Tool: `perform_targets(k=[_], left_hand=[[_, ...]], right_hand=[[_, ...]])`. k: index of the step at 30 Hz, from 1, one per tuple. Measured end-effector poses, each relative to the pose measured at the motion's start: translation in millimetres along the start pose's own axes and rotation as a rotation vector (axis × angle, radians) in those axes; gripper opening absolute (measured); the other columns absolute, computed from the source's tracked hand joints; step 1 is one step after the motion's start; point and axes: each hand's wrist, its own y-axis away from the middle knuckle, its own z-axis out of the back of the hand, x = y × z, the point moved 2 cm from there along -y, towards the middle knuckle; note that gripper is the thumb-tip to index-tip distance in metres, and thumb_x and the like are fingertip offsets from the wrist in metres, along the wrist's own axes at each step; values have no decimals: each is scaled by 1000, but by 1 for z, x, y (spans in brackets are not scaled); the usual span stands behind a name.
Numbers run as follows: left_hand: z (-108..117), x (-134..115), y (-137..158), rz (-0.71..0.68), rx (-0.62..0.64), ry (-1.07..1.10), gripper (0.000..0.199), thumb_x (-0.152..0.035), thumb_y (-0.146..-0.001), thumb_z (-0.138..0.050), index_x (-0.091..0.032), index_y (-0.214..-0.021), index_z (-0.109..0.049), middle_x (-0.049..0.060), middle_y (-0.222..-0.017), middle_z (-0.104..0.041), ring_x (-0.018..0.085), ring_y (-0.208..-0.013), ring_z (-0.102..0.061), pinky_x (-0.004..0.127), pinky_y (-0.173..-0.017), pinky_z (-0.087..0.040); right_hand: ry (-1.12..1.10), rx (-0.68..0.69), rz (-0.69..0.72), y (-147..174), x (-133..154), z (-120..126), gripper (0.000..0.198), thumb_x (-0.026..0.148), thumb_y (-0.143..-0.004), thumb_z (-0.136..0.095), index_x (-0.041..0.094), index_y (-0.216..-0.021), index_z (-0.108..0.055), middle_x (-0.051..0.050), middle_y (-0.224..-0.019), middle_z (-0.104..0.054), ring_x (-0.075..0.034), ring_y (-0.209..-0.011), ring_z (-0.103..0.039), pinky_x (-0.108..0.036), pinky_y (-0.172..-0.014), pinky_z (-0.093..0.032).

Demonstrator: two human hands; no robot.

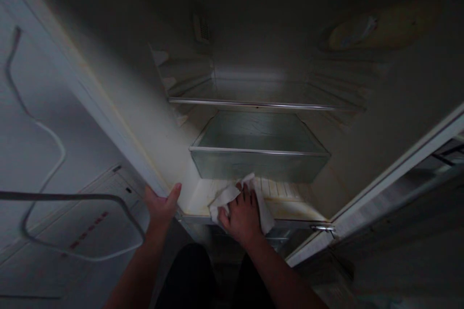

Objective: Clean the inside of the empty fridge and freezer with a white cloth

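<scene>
Right hand: the right hand (pixel 241 215) bears down with fingers curled over a crumpled white fabric cloth (pixel 266 212), gripping it.
Left hand: the left hand (pixel 161 205) straddles the refrigerator's pale left front edge (pixel 145 164), thumb on the inner side; how firmly it grips cannot be told.
Cloth position: at the front edge of the ribbed, yellow-stained white refrigerator floor (pixel 297 208), left of its middle, partly overlapping that edge.
Cloth handling: presumably light, soft and limp, not fragile; best held bunched under the palm, with the loose corners gathered in. Dampness cannot be told.
Drawer: a translucent greenish box-shaped drawer (pixel 259 166) sits just behind the cloth, well inside both side walls.
Shelf: a clear flat shelf with a shiny front trim (pixel 261 105) spans the space above the drawer.
Upper right wall: a yellowed oval fitting (pixel 380 29), dimly lit.
Count: two hands, one cloth, one drawer, one shelf, one oval fitting.
</scene>
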Motion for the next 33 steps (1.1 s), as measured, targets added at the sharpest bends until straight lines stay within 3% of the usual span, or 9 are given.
perform_targets(k=[4, 10, 14, 19, 24, 28, 33], left_hand=[[0, -6, -1, 38, 6, 15, 69, -53, -69, -74, -17, -125, -55, 14, -113, -70, 31, -103, -70, 53, -93, -58], [0, -7, -1, 49, 15, 44, 69, -49, -68, -76, -15, -125, -55, 16, -115, -69, 33, -106, -70, 55, -96, -56], [-1, -1, 1, 13, 1, 41, 68, -48, -69, -76, -17, -126, -55, 15, -117, -69, 30, -107, -70, 52, -97, -57], [1, -1, 0, -26, -12, 35, 62, -47, -68, -77, -18, -119, -58, 13, -110, -71, 28, -101, -71, 49, -94, -58], [-1, -6, -1, -35, -14, 49, 63, -47, -67, -77, -19, -120, -56, 10, -110, -71, 26, -99, -71, 45, -90, -60], [-5, -7, -2, -26, -1, 116, 67, -47, -70, -76, -18, -124, -50, 13, -119, -67, 27, -109, -68, 47, -99, -56], [-8, -16, -5, -65, -3, 123, 66, -44, -69, -77, -14, -121, -50, 13, -121, -66, 26, -109, -66, 48, -103, -54]], right_hand=[[13, -39, 7, 11, -19, 9, 49, 53, -95, -53, 17, -119, -74, -14, -154, -48, -36, -147, -36, -52, -122, -24], [188, -178, -115, 38, -91, 39, 51, 47, -95, -55, 14, -131, -67, -13, -147, -56, -34, -143, -42, -51, -120, -28], [328, -258, -222, 53, -128, 48, 43, 43, -92, -55, 9, -107, -77, -18, -135, -64, -35, -129, -54, -49, -112, -38], [431, -311, -234, 57, -132, 42, 40, 38, -88, -54, 12, -68, -77, -21, -109, -74, -34, -116, -62, -45, -103, -46], [457, -342, -216, 56, -129, 42, 40, 39, -87, -53, 12, -69, -76, -21, -105, -75, -33, -114, -63, -44, -100, -47], [435, -341, -224, 54, -129, 45, 40, 39, -88, -52, 11, -73, -77, -22, -109, -74, -33, -114, -62, -44, -99, -46], [400, -321, -243, 54, -126, 46, 40, 39, -89, -52, 9, -89, -79, -21, -119, -72, -34, -116, -61, -45, -102, -44]])
